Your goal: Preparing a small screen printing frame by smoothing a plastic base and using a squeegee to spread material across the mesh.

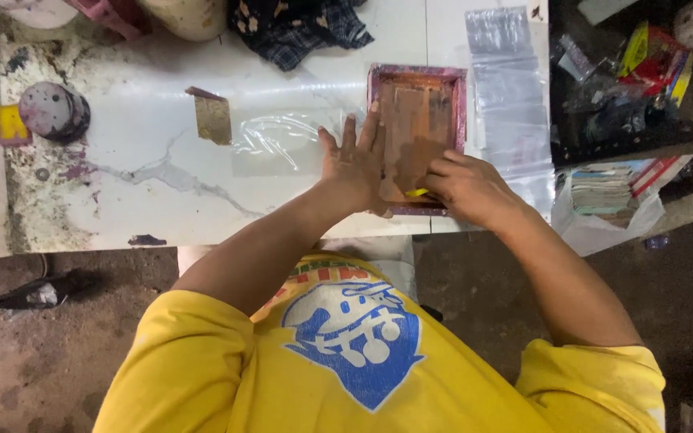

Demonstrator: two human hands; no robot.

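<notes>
White marble-look tabletop [154, 172], ink-stained at left edge. Bare, dirty concrete floor [50, 353] below. Dark cluttered shelf [635, 88] at right. Dim light beyond table.

Frame [419, 120] on table [162, 184] — plastic sheet [278, 143] left; bags [507, 96] right.

The person wears a yellow short-sleeved T-shirt [226, 377]. A large blue and white printed graphic [354, 341] sits at the centre of the shirt, with red and green lettering at 11 o'clock from it. The sleeves end above the elbows; forearms are bare. The left hand [354, 164] and right hand [467, 188] are bare, without gloves.
</notes>
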